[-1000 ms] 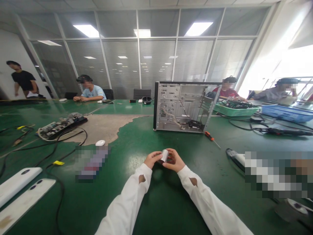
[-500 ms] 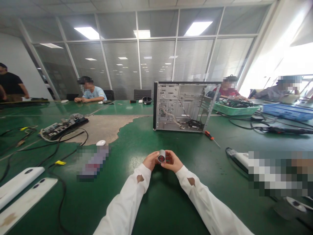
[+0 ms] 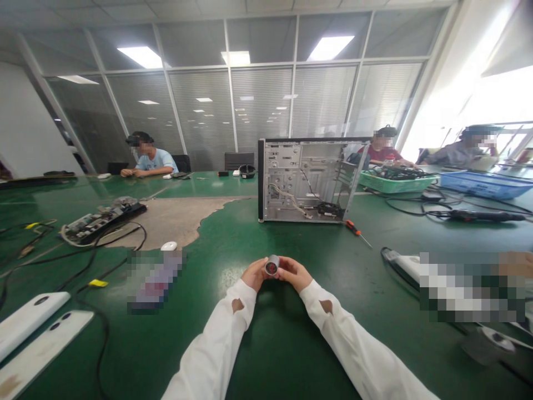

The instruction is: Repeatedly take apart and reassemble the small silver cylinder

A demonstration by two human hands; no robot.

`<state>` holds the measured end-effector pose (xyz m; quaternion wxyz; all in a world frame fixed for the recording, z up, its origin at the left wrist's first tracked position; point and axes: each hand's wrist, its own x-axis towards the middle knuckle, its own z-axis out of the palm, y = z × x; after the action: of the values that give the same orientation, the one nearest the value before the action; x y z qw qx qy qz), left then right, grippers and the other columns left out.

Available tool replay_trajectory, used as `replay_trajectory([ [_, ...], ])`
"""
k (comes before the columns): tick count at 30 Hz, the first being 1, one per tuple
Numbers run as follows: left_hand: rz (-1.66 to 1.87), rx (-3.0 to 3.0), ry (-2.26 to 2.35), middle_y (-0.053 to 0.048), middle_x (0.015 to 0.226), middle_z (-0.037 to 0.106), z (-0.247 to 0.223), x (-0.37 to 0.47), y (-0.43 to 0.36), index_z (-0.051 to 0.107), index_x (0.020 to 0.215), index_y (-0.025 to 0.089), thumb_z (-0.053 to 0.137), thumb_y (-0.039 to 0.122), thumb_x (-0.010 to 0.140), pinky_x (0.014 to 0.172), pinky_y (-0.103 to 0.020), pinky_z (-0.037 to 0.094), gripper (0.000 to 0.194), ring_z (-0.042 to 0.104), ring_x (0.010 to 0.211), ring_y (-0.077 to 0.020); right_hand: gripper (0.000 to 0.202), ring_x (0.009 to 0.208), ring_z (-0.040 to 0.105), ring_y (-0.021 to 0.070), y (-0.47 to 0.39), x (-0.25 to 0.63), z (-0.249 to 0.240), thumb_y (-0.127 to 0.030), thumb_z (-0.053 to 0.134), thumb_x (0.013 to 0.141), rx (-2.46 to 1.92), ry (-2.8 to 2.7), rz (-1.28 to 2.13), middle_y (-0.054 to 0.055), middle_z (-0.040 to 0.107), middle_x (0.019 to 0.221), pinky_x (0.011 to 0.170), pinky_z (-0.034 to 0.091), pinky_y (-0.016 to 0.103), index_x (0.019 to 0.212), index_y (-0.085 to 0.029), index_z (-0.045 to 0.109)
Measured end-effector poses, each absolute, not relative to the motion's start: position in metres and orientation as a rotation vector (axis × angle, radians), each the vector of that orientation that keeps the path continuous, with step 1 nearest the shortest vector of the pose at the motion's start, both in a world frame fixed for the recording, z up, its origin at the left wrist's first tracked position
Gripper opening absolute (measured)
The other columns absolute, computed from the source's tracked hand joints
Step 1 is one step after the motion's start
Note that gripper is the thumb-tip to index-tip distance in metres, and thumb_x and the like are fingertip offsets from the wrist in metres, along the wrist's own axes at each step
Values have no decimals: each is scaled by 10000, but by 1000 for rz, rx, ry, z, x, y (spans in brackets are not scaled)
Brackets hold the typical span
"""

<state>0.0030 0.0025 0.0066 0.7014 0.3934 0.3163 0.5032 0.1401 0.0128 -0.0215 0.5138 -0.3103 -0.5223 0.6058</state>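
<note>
Between both hands, a small grey cylinder (image 3: 272,264) is held up over the green table (image 3: 233,244). Its round end faces me and looks dark with red inside; I cannot make out its exact kind. The fingers of my left hand (image 3: 254,273) close on its left side. On its right side, my right hand (image 3: 293,272) grips it with thumb and fingers. Beyond the hands stands an open computer case (image 3: 306,180), with loose wires and a dark part inside. A screwdriver (image 3: 357,231) with an orange-black handle lies by the case's lower right corner.
At left lie a power strip (image 3: 104,219), black cables, two white panels (image 3: 45,350) and a white mouse (image 3: 169,246). Green (image 3: 395,183) and blue baskets (image 3: 485,184) stand at right, near a black tool (image 3: 483,215). Several people sit around the table.
The whole view has shifted slightly, with the scene moving a little to the left. Both hands keep hold of the cylinder, which looks slightly turned.
</note>
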Motion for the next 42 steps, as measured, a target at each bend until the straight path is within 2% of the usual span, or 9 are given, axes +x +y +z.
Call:
replay_trajectory([
  [4,1129,889,725,-4,526,573,10,5,1,568,653,112,609,372,588,545,-273,380,271,535,491,-133,474,614,541,123,12,140,-22,-340,700,498,-766,-1198,1493,21,592,785,540,408,257,913,-177,537],
  [14,1143,949,787,-18,514,571,10,10,-1,555,687,103,611,439,565,518,-272,376,363,521,460,-125,434,562,556,130,4,144,-7,-276,727,467,-683,-1078,1694,28,610,720,580,432,304,853,-141,578],
  [24,1134,979,780,-5,494,565,8,10,-1,526,691,113,606,476,558,505,-266,367,396,531,441,-128,452,614,577,154,0,146,-4,-254,730,462,-714,-1017,1695,28,603,790,588,455,320,868,-176,549],
  [31,1108,1021,767,-14,497,578,6,10,1,501,679,115,568,514,581,503,-263,370,416,534,428,-127,425,621,572,142,1,149,-2,-316,682,531,-805,-1071,1679,15,596,793,578,453,300,920,-221,543],
  [42,1041,1106,797,-27,485,594,0,8,6,490,677,117,543,545,588,549,-282,397,440,548,440,-139,309,604,552,133,4,149,-6,-385,607,600,-908,-1022,1681,6,597,658,550,442,272,843,-196,576],
])
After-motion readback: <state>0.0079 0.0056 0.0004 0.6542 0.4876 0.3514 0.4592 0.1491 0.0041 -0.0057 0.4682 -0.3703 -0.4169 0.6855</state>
